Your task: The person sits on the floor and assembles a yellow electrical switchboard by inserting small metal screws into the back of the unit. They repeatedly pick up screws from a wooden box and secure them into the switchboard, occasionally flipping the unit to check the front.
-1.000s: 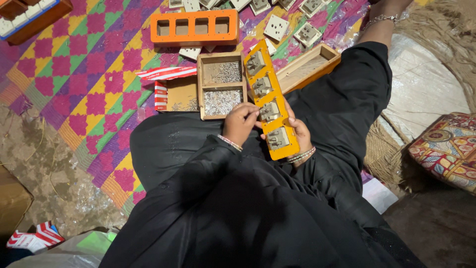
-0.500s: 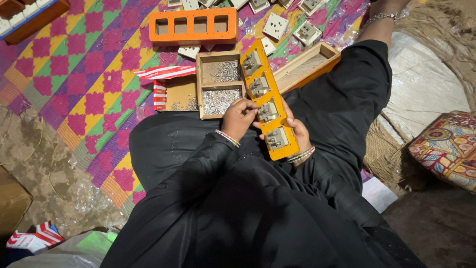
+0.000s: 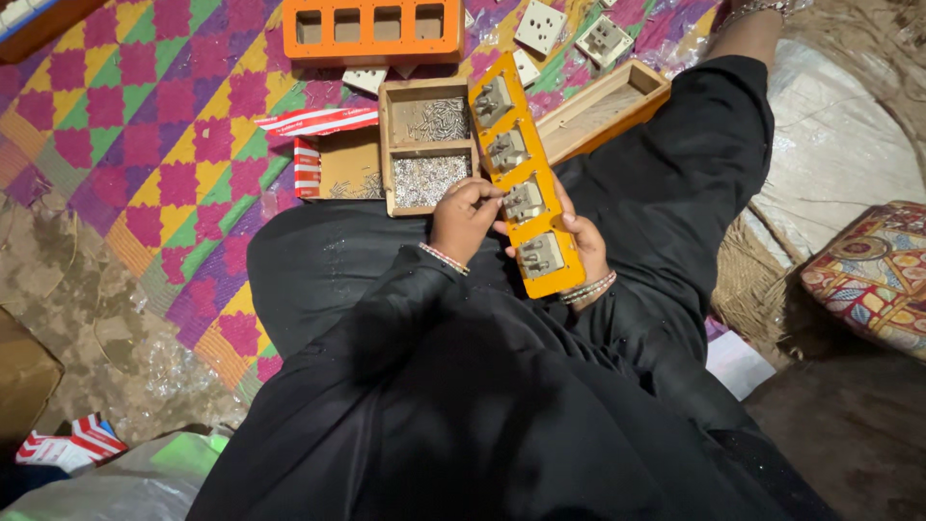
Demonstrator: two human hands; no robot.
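Head view shows a long orange plastic frame (image 3: 524, 176) with four grey-white switch inserts set in its openings, lying tilted across the person's lap, its far end reaching over a small wooden box. The right hand (image 3: 583, 249) supports the frame from beneath near its lower end, fingers curled around its edge. The left hand (image 3: 465, 218) rests against the frame's left side, fingertips pinched together at the third insert; whether they hold something small I cannot tell. Just beyond the left hand sits the two-compartment wooden box of small metal screws (image 3: 425, 145), touching an open red-and-white striped cardboard carton (image 3: 326, 154). Farther out on the pink, yellow and green chequered mat (image 3: 145, 125) lie a second, empty orange frame (image 3: 374, 29), a long wooden tray (image 3: 603, 108) and loose white socket plates (image 3: 540, 24).
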